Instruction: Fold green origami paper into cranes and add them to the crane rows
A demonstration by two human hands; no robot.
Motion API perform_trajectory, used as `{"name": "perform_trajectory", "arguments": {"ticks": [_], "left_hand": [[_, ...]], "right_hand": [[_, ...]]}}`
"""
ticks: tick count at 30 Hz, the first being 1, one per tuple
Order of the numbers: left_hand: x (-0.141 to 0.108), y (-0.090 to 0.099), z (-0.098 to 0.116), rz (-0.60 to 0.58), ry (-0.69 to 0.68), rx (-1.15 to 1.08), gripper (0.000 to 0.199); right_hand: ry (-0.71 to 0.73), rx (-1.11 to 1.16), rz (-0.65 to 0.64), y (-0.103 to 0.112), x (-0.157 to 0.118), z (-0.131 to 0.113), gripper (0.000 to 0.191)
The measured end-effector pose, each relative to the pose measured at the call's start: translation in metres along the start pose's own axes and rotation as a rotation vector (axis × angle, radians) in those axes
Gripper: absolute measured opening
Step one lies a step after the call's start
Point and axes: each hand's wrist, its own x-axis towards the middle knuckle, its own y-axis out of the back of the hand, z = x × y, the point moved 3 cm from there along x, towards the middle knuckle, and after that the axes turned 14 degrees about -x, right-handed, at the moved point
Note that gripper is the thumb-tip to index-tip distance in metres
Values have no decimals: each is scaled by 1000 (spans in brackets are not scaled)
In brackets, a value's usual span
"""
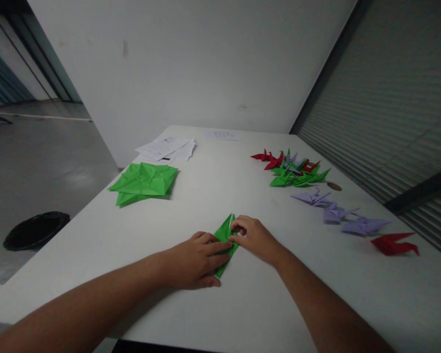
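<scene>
A partly folded green origami paper (223, 229) lies on the white table, slim and pointed at its far and near ends. My left hand (200, 260) rests flat over its left side, fingers stretched out and pressing it down. On the right edge, my right hand (253, 236) pinches a flap of the paper between thumb and curled fingers. Both hands cover the middle of the fold. Creased green paper sheets (143, 180) are stacked at the left, beyond my left hand.
Red, green and purple paper cranes (297, 171) are heaped at the back right, with purple cranes (365, 225) and a red crane (395, 243) nearer. Printed sheets (165, 148) lie at the back left. A black-lined bin (36, 230) stands left of the table (264, 304).
</scene>
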Motion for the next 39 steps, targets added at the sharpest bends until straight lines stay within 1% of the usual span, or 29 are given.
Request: {"name": "perform_trajectory", "arguments": {"ticks": [4,7,9,12,15,18,23,27,29,31,33,36,39], "left_hand": [[-1,0,-2,13,-8,-47,67],[-2,-1,-3,27,5,-69,73],[-2,-1,-3,30,12,-60,73],[-3,-2,-2,13,25,-24,67],[-3,-2,-3,14,33,13,67],[-3,-3,-3,19,17,28,68],[-3,-4,-4,9,7,8,67],[-3,-1,-4,-6,5,-10,65],[-5,2,-6,-8,9,2,61],[-8,6,-10,-3,29,29,55],[-11,10,-17,-1,79,57,52],[-14,13,-29,11,173,101,58],[-15,11,-34,46,221,156,57]], "right_hand": [[114,10,-8,4,-2,1,11],[223,-33,-41,8,-5,0,16],[264,-69,-72,11,-7,-2,21],[283,-129,-103,14,-9,-6,27],[296,-166,-107,14,-10,-9,29],[304,-212,-66,14,-10,-10,27],[367,-269,-13,12,-10,-7,28],[390,-286,22,12,-10,-5,30],[401,-293,28,14,-10,-5,30],[407,-297,27,17,-10,-6,29],[413,-311,19,21,-11,-8,25],[418,-347,-27,23,-12,-12,19],[415,-407,-97,20,-14,-19,16]]}}
